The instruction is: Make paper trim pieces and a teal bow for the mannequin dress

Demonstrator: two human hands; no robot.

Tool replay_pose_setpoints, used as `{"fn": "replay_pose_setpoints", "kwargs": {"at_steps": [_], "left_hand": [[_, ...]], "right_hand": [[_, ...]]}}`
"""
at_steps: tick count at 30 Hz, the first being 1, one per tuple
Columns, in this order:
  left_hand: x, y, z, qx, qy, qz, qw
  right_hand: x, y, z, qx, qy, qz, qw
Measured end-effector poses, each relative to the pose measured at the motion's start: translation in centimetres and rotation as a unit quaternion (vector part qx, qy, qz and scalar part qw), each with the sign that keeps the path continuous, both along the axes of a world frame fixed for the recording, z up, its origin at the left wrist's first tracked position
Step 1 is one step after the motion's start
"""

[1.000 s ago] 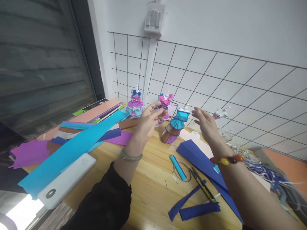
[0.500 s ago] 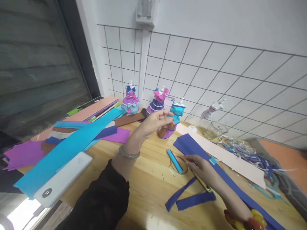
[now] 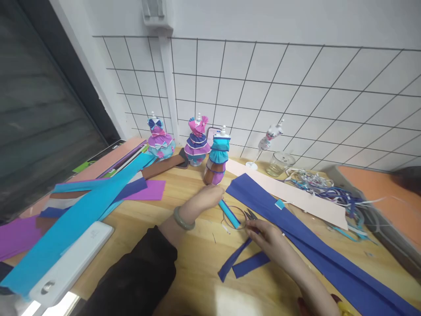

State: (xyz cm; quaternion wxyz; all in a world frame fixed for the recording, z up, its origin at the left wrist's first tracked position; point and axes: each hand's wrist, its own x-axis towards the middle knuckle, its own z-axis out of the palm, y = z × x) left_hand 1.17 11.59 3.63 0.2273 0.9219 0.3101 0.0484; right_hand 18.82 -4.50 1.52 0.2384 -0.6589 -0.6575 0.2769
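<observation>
My left hand [image 3: 210, 196] has its fingers closed at the upper end of a turquoise fabric strip with dark blue edging [image 3: 231, 214]; the fingertips are partly hidden. Just behind it stands a small dress form in a turquoise, brown and purple tiered dress [image 3: 219, 153]. My right hand [image 3: 265, 235] is closed around scissors [image 3: 251, 214], whose dark blades point up and left past the fingers. A thin cord loop [image 3: 226, 221] lies around the turquoise strip. Below the right hand are two short navy strips [image 3: 251, 264].
Two dressed forms [image 3: 161, 142] and a bare patterned form [image 3: 271, 135] stand by the wire grid. A glass [image 3: 279, 163], tangled ribbon scraps [image 3: 324, 186] and a long navy fabric piece [image 3: 296, 232] lie right. Fabric strips and a white device [image 3: 74, 263] lie left.
My left hand has come down from in front of the tiered dress to the turquoise strip. My right hand has shifted slightly, and scissor blades now show beyond its fingers.
</observation>
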Motion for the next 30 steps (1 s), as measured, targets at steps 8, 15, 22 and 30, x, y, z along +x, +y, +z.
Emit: {"fn": "replay_pose_setpoints", "kwargs": {"at_steps": [8,15,22,30], "left_hand": [[0.8,0.1,-1.4,-0.006,0.017,0.000,1.000],[0.6,1.2,-2.7,-0.052,0.019,-0.035,0.998],[0.0,1.5,-2.1,-0.091,0.005,-0.058,0.994],[0.0,-0.7,2.2,-0.176,-0.097,-0.082,0.976]], "right_hand": [[0.6,-0.1,-1.3,0.041,0.076,-0.031,0.996],[0.5,-0.1,-1.7,0.059,0.086,-0.038,0.994],[0.6,0.1,-2.8,0.090,0.089,-0.049,0.991],[0.3,0.3,-2.7,0.126,0.207,-0.156,0.957]]}}
